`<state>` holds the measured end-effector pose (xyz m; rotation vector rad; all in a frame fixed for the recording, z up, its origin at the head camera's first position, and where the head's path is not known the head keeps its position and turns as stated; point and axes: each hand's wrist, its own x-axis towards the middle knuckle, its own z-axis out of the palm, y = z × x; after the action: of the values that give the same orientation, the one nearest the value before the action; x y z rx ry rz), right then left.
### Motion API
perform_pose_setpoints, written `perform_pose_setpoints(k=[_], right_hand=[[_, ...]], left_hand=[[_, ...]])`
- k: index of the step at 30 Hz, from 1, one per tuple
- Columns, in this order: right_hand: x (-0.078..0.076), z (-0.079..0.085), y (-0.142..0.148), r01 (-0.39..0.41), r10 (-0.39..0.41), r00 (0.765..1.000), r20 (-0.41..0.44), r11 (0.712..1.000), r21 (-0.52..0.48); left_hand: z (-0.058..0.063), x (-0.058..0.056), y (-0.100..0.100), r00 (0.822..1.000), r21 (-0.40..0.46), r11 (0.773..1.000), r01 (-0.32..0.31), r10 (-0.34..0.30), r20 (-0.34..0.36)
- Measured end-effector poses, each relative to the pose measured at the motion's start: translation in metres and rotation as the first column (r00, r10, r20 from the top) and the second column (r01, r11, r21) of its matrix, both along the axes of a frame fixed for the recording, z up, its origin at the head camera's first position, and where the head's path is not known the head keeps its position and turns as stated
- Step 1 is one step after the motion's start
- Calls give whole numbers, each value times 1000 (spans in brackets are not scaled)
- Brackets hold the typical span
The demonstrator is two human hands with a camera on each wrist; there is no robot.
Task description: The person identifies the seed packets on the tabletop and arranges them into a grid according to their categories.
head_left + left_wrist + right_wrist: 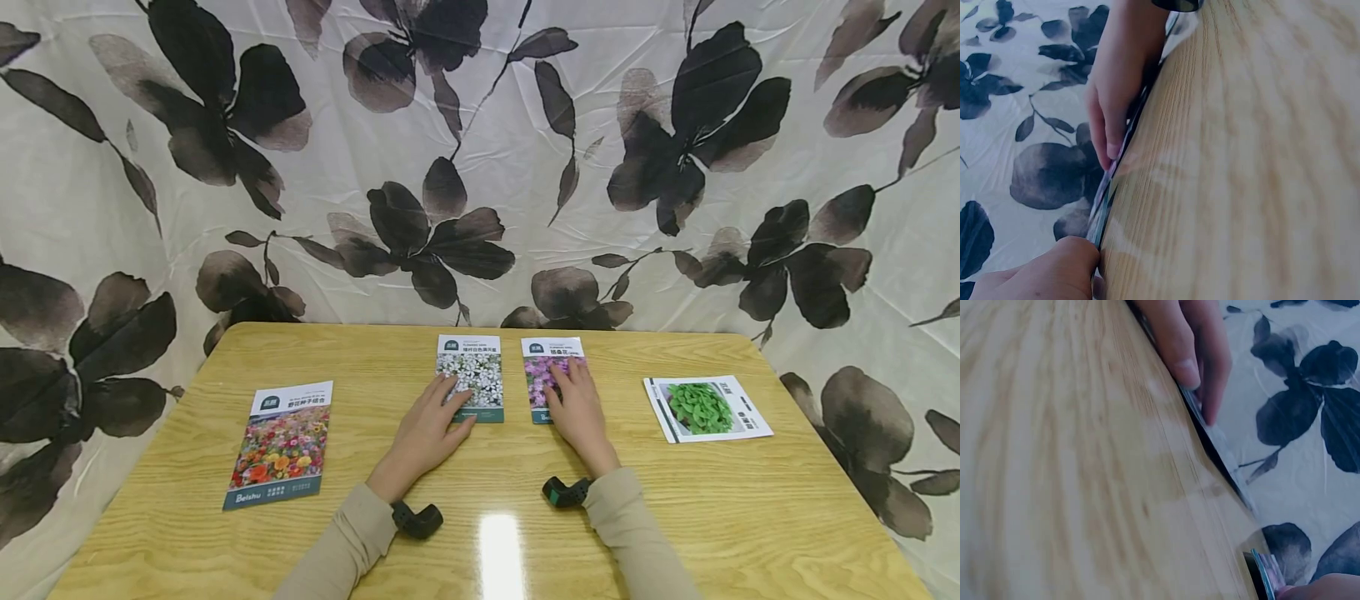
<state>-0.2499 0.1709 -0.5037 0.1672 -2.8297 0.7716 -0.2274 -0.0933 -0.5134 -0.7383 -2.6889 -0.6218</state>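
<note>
My left hand [426, 429] rests on a seed packet with white flowers [483, 371], its fingers spread over the lower left part. On a seed packet with pink-purple flowers [536, 377] lies my right hand [579, 410], covering the packet's right side with its fingers extended. Both packets lie flat and upright to me, side by side with a narrow gap. From the left wrist view, the right hand [1119, 81] touches its packet beyond the left hand [1047, 275]. The right wrist view shows the left hand's fingers [1172, 347] on the white-flower packet [1225, 462].
A wildflower seed packet [281, 442] lies on the left of the wooden table [390, 542], slightly tilted. On the right, a packet with green leaves [701, 407] lies turned sideways. A floral cloth [525, 167] hangs behind the table's back edge.
</note>
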Motion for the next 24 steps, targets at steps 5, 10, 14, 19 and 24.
perform_pose_setpoints(k=[5, 10, 14, 19, 24], right_hand=[[1, -1, -9, 14, -13, 999, -30, 1000, 13], [4, -1, -14, 35, -35, 999, -34, 999, -4], [4, -2, -15, 50, -51, 998, -23, 998, -27], [2, -4, -16, 65, -67, 997, -29, 996, -65], [3, -5, -18, 69, -73, 996, -46, 994, -79]], left_hand=[[-1, 1, 0, 1000, 1, 1000, -3, 3, 9], [-5, 0, 0, 1000, -5, 1000, -2, 2, -6], [-6, -1, 0, 1000, -1, 1000, 1, -1, -14], [-5, -1, 1, 1000, 2, 1000, 0, 0, -20], [-4, 1, 1, 1000, 2, 1000, -3, 3, -17]])
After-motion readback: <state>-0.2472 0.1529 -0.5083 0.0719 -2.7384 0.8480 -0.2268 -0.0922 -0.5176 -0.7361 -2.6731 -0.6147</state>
